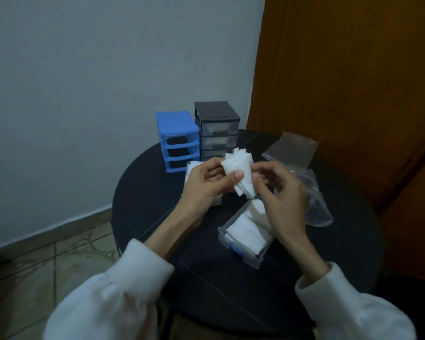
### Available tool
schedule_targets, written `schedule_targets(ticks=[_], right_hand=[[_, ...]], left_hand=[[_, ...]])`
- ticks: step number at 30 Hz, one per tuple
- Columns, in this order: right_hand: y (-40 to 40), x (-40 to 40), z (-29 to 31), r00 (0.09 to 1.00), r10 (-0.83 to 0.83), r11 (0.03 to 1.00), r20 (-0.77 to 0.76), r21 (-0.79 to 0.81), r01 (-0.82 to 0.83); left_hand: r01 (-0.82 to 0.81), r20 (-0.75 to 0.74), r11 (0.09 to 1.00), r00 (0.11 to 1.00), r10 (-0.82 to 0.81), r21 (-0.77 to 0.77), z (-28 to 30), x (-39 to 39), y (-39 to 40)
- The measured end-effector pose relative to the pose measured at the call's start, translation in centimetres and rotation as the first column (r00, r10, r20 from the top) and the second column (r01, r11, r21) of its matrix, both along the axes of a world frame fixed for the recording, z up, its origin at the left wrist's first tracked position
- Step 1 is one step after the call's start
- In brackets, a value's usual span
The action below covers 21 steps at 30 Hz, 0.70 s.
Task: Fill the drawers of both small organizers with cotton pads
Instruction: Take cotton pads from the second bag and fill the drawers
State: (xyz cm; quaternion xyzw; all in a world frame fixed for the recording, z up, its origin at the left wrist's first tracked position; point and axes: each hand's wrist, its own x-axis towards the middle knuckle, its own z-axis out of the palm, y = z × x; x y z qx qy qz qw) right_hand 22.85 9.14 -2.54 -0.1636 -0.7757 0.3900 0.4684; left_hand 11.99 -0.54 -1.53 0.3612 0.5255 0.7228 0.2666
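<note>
My left hand [206, 182] grips a stack of white cotton pads [238, 165] above the round black table [177, 241]. My right hand [277, 192] pinches the right edge of the same stack. Below my right hand lies a pulled-out grey drawer [233, 244] with white pads inside. A blue organizer [176, 123] stands at the table's back with its three slots empty. Beside it on the right stands a grey organizer [216, 119] with clear drawers in place. Another drawer holding pads [192, 168] is mostly hidden behind my left hand.
Clear plastic bags [314, 200] lie crumpled right of my right hand, with another flat bag [290, 148] behind. A wooden door [353, 94] stands on the right, a pale wall [84, 94] behind, tiled floor [47, 253] to the left.
</note>
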Motion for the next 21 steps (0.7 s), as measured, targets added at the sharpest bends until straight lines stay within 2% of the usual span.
schedule_targets(ticks=[3, 5, 11, 21], right_hand=[[-0.84, -0.02, 0.37, 0.986, 0.163, 0.977, -0.038, -0.132, -0.166], [-1.03, 0.01, 0.49, 0.974, 0.215, 0.959, -0.065, -0.174, -0.223], [-1.06, -0.02, 0.24, 0.971, 0.239, 0.958, -0.03, -0.158, -0.241], [-0.67, -0.17, -0.27, 0.985, 0.158, 0.986, 0.071, 0.047, -0.162]], left_hand=[[-0.018, 0.038, 0.999, 0.999, 0.017, 0.034, 0.29, 0.15, -0.31], [-0.008, 0.027, 0.999, 1.0, 0.007, 0.042, 0.32, 0.06, -0.58], [-0.056, -0.031, 0.998, 0.998, 0.057, 0.027, -0.08, -0.41, -0.99], [-0.189, -0.139, 0.981, 0.973, 0.183, -0.029, -0.63, -0.43, -0.83]])
